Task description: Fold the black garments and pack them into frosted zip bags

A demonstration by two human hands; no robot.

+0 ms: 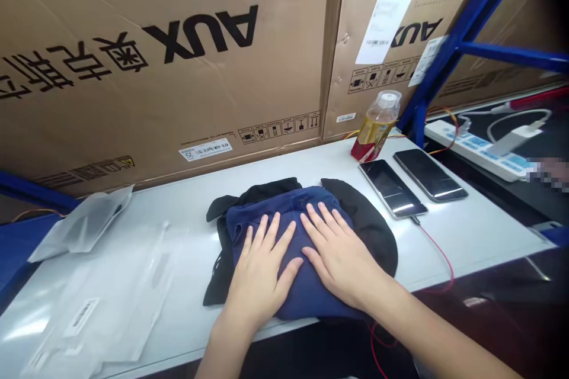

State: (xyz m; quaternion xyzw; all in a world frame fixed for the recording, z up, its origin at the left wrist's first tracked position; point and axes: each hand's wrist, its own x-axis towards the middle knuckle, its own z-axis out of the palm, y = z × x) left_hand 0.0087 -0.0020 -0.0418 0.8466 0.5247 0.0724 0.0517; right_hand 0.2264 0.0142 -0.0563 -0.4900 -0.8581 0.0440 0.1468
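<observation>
A folded dark blue cloth (311, 302) lies on top of a black cloth (373, 225), whose parts stick out at the left, back and right. My left hand (260, 275) rests flat on the left half of the blue cloth, fingers spread and pointing away from me. On the right half lies my right hand (340, 254), palm down with its fingers spread. The two thumbs point toward each other without touching. Neither hand grips anything. Both cloths sit on a light grey table (191, 331).
Clear plastic bags (120, 284) lie at the left. Two phones (393, 186) and a bottle (376, 127) stand or lie at the right, with a red cable by the front edge. Large cartons (169, 100) line the back. A power strip (480, 151) is far right.
</observation>
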